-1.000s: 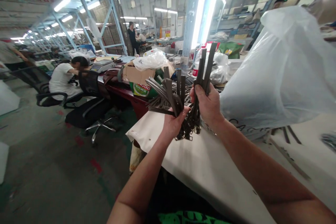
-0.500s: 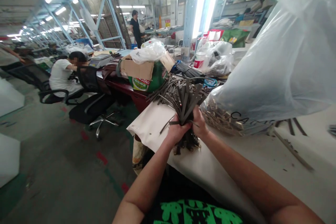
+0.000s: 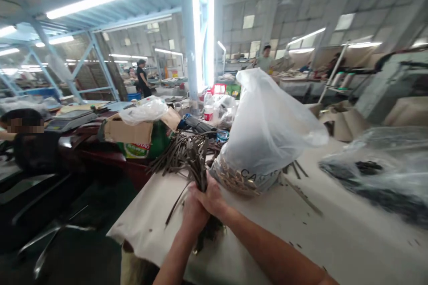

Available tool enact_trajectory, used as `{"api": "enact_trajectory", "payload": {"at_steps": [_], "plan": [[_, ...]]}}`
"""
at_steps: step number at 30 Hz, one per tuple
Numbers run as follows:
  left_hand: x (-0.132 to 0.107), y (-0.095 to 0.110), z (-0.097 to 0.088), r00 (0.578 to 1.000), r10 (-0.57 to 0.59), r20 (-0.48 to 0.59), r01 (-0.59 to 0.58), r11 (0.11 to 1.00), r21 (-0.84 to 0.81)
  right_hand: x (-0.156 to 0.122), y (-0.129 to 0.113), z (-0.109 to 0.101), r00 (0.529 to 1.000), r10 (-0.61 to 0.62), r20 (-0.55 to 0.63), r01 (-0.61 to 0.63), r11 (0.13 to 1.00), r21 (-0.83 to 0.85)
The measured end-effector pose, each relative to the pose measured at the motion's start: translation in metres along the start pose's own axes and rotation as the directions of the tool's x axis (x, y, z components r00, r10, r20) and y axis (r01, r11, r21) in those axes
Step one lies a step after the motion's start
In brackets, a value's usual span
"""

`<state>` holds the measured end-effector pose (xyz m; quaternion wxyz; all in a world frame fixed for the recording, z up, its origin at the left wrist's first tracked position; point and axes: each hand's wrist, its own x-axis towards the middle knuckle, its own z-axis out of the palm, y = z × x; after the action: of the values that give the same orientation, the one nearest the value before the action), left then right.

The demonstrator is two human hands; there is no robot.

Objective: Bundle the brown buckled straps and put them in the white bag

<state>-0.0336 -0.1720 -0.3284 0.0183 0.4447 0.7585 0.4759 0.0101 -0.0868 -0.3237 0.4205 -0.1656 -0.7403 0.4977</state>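
Both hands grip one bundle of dark flat straps [image 3: 195, 160] over the near left part of a white-covered table [image 3: 301, 240]. My left hand [image 3: 192, 216] wraps the bundle low down. My right hand [image 3: 210, 198] closes round it just above, touching the left. The strap ends fan out upward and to the left; buckled ends hang below the hands. One loose strap [image 3: 174, 207] dangles to the left.
A big clear plastic bag [image 3: 267, 138] with small metal parts at its bottom stands just right of the hands. Another bag [image 3: 377, 173] lies far right. A cardboard box [image 3: 129, 131], bottles and a scale sit behind. A person is seated at left; others stand far back.
The two handfuls, held apart and high a second ago, have come together into one bundle and dropped toward the table. The view has swung right and up.
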Motion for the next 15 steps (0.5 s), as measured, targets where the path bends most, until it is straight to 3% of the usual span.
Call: {"api": "enact_trajectory", "payload": {"at_steps": [4, 8, 11, 15], "plan": [[-0.020, 0.005, 0.006, 0.992, 0.129, 0.012, -0.128, 0.990, -0.055, 0.012, -0.023, -0.016, 0.992, 0.019, -0.125, -0.013, 0.999, 0.048], [-0.029, 0.005, -0.001, 0.979, 0.127, -0.157, -0.161, 0.960, -0.231, 0.015, -0.036, -0.040, 0.992, -0.083, -0.095, 0.086, 0.996, 0.033], [-0.016, 0.022, -0.022, 0.936, 0.106, -0.335, -0.241, 0.888, -0.392, 0.006, -0.018, -0.043, 0.993, -0.100, -0.055, 0.101, 0.994, 0.028], [0.018, 0.074, -0.059, 0.841, 0.222, -0.494, -0.439, 0.814, -0.381, -0.015, 0.018, -0.033, 0.994, -0.101, -0.034, 0.101, 0.995, -0.012]]}}
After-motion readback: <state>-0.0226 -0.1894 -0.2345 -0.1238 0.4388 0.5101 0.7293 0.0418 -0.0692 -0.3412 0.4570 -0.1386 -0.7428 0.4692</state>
